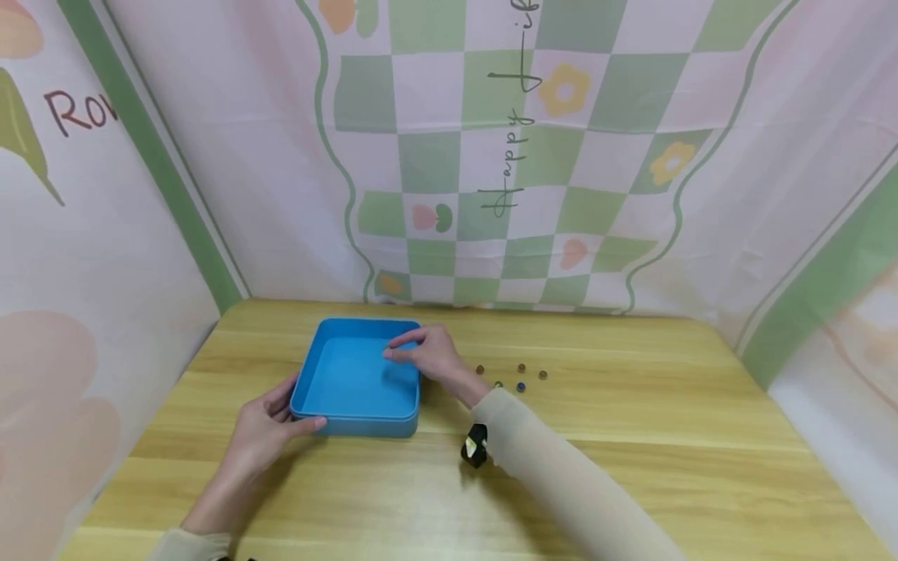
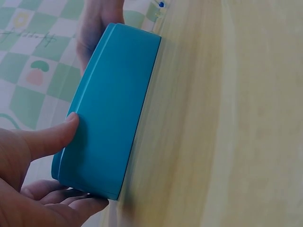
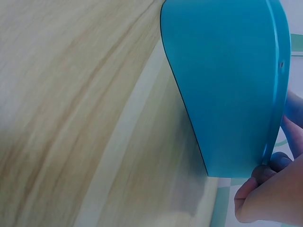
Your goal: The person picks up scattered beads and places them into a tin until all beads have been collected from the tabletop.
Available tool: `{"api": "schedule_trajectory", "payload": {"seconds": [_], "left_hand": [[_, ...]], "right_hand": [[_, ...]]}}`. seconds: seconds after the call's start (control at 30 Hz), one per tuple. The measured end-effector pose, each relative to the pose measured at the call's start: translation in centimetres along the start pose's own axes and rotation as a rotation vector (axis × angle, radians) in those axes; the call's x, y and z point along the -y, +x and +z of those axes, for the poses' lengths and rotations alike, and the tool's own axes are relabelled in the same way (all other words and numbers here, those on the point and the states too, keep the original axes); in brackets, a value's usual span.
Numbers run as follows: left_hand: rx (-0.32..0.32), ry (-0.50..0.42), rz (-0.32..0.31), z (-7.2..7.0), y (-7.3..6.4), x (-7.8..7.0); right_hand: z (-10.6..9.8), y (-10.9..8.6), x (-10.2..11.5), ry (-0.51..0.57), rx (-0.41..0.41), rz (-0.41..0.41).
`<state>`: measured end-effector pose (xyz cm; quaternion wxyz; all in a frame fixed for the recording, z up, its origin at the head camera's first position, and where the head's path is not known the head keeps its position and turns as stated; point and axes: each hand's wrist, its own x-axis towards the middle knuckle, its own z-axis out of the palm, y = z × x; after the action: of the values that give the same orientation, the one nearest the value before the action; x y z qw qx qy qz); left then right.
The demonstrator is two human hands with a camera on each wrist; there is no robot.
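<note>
Head view, from the left: one left hand [image 1: 259, 432] grips the near left corner of one blue box [image 1: 358, 426], thumb on the front wall and the other fingers curled against the left side. The box sits upright on one table [image 1: 631, 483], left of its middle. Next comes one right hand [image 1: 428, 352], reaching over the box's right wall; its thumb and a finger come together above the inside, but whether they pinch anything I cannot tell. Two sleeves [image 1: 582, 487] show, one per arm, and one black object [image 1: 475, 446] is at the right wrist. Just beyond that wrist lie five beads [image 1: 521, 387] on the table, apart from one another: three brownish, one greenish, one blue.
</note>
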<state>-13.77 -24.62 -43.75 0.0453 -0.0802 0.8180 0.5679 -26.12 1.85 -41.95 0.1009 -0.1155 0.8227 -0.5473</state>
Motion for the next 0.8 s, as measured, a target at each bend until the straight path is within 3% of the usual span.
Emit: {"api": "schedule_trajectory", "payload": {"seconds": [0.53,0.8], "left_hand": [[-0.003,0.003,0.009,0.0,0.0,0.2],[-0.009,-0.007,0.005,0.0,0.0,0.1]], "right_hand": [[0.1,-0.2,0.3,0.022,-0.018,0.005],[-2.1,-1.0,0.7,0.092,-0.012,-0.033]]}}
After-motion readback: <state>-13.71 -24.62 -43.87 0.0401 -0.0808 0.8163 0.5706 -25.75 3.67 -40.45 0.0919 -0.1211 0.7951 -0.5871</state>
